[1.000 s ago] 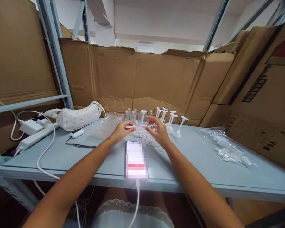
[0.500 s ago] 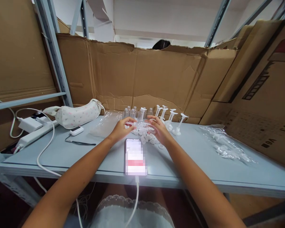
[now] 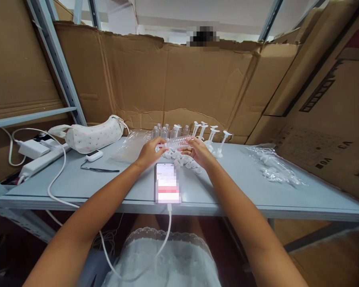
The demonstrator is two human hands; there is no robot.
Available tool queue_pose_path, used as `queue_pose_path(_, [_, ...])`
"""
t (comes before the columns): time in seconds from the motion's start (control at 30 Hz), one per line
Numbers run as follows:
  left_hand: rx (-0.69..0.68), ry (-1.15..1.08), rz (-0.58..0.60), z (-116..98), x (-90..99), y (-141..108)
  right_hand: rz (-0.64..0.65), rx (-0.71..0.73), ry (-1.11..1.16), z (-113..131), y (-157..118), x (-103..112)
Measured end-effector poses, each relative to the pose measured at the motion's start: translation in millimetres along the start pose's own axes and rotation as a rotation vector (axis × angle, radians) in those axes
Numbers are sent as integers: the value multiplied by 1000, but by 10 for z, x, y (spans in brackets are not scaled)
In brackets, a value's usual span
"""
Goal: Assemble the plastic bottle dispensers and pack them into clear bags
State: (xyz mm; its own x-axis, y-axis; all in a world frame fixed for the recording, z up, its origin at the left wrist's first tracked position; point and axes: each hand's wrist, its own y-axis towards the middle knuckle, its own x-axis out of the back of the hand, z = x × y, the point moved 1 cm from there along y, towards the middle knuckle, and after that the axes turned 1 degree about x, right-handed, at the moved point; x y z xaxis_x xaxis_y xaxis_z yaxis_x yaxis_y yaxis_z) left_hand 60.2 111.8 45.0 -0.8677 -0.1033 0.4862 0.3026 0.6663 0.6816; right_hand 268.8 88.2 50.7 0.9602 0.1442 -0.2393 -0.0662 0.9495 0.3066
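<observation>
Head view: left hand [image 3: 148, 154], right hand [image 3: 201, 153] pinching clear ribbed bottle [image 3: 178, 142], long axis roughly sideways; pointing end unclear.

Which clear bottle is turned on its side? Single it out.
The ribbed bottle between the left hand and right hand: it is held roughly level, while the bottles behind stand upright near the cardboard.

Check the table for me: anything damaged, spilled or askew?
The cardboard panel behind the clear bottles has a ragged, torn-looking top edge. Small white pieces lie loosely scattered just beyond the phone, unlike the upright bottles. No spill shows.
</observation>
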Motion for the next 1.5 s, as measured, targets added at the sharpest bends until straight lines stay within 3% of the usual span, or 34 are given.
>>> queue_pose_path(0.13, [-120,176,9,-47,27,-28,-26,-70,-26,-27,12,26])
queue_pose_path(0.3, [-125,282,40,-86,79,-29,-30,-121,-47,-40,1,8])
queue_pose_path(0.6, [43,-31,3,0,48,-13,16,-27,-31,-10,-35,-24])
queue_pose_path(0.77, [71,-85,-6,42,40,6,34,-17,-91,-35,-37,-8])
queue_pose_path(1.2, [71,102,37,-42,93,-2,-16,-29,-160,-45,-44,-64])
queue_pose_path(1.5, [-48,262,66,-45,107,0,41,10,-188,-88,-41,-86])
